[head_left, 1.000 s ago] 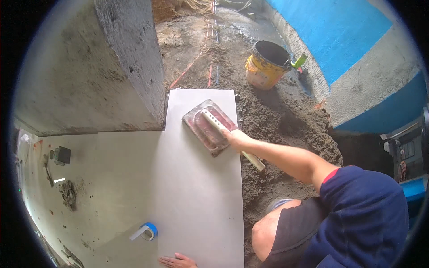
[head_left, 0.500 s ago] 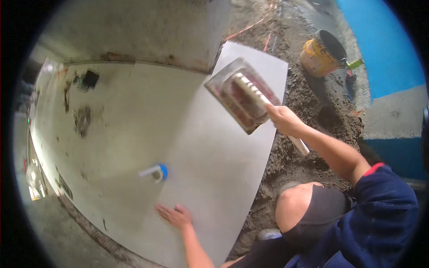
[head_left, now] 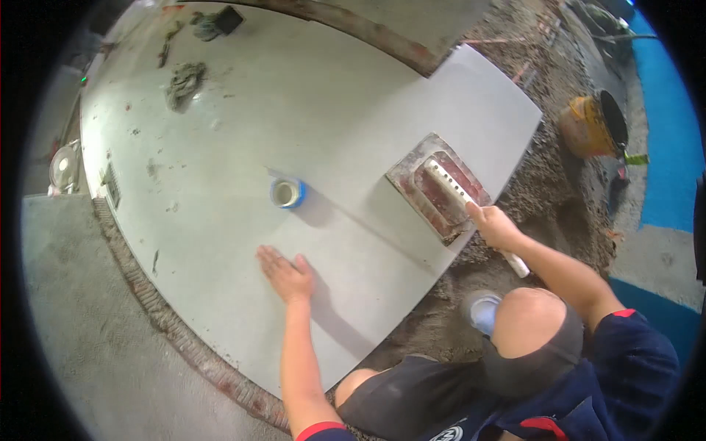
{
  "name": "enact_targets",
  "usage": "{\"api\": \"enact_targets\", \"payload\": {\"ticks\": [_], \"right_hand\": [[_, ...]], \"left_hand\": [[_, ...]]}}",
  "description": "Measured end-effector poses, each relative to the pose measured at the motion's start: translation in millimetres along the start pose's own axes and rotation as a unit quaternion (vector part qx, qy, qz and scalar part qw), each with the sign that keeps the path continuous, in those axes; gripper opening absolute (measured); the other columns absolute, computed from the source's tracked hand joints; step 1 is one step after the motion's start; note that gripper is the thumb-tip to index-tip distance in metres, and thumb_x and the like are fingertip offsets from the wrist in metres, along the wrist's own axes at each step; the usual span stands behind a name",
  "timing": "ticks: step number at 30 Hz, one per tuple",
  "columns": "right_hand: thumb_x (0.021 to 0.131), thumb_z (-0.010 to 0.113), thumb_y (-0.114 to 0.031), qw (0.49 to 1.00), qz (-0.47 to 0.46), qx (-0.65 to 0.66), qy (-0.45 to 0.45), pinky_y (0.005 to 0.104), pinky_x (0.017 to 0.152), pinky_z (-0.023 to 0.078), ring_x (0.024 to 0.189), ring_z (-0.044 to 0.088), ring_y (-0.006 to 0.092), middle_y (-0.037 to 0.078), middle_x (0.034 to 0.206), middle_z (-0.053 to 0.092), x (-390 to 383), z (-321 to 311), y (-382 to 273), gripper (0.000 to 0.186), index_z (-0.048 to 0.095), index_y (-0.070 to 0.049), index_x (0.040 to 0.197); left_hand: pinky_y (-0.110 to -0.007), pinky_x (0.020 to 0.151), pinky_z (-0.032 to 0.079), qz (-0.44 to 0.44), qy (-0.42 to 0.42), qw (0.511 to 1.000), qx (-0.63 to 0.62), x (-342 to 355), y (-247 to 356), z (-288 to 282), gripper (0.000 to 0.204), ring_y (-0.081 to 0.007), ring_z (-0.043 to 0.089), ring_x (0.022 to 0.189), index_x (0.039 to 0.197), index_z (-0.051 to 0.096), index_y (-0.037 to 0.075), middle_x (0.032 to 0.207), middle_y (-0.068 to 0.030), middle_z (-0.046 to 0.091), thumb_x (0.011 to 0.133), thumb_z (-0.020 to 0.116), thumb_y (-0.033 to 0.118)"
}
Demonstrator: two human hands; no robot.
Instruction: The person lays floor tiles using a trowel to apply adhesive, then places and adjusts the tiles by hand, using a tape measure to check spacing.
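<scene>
My left hand [head_left: 285,273] lies flat, fingers apart, on a large pale grey floor tile [head_left: 382,264]. My right hand [head_left: 494,225] grips the white handle of a rectangular tool [head_left: 439,186] with a reddish, mortar-stained head that rests on the tile's right part. A small blue-and-white round cap [head_left: 287,192] sits on the tiled surface, beyond my left hand. My bare knee [head_left: 526,334] is bent over the wet mortar bed [head_left: 544,198] at the tile's right edge.
A yellow bucket [head_left: 592,125] stands on the mortar at the upper right, next to a blue wall [head_left: 673,132]. Dirt clumps [head_left: 184,77] and a dark small object [head_left: 228,18] lie at the far end of the tiles. Rough concrete floor [head_left: 81,331] spreads on the left.
The view has swung and tilted. My left hand has slid further onto the tile, toward its middle. My right hand still holds the tool on the tile.
</scene>
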State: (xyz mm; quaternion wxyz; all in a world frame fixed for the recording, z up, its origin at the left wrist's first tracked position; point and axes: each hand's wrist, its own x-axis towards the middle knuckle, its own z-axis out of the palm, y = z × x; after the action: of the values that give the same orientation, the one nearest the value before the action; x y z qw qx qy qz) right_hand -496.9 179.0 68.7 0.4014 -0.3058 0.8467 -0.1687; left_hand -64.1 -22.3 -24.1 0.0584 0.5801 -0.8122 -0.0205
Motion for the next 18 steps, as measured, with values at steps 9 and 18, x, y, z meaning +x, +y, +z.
{"api": "enact_targets", "payload": {"ticks": [9,18], "right_hand": [[0.1,0.041,-0.047,0.988,-0.126,-0.065,-0.058,0.0428,0.06,0.041,0.057,0.047,0.0297,0.014,0.061,0.05,-22,28,-1,0.057,0.054,0.002,0.075],[0.1,0.042,-0.042,0.893,-0.298,-0.18,-0.285,0.0415,0.071,0.047,0.074,0.063,0.034,0.022,0.082,0.066,-66,58,-151,0.051,0.066,0.003,0.099]], "left_hand": [[-0.048,0.12,0.007,-0.31,-0.007,0.951,-0.005,-191,4,-11,0.08,-0.0424,0.01,0.147,0.147,0.013,-0.013,0.156,-0.032,0.011,0.095,0.044,0.039],[-0.048,0.12,0.004,-0.592,0.07,0.802,0.047,-304,-50,-9,0.079,-0.0434,0.006,0.147,0.146,0.013,-0.015,0.156,-0.0325,0.009,0.097,0.038,0.041]]}}
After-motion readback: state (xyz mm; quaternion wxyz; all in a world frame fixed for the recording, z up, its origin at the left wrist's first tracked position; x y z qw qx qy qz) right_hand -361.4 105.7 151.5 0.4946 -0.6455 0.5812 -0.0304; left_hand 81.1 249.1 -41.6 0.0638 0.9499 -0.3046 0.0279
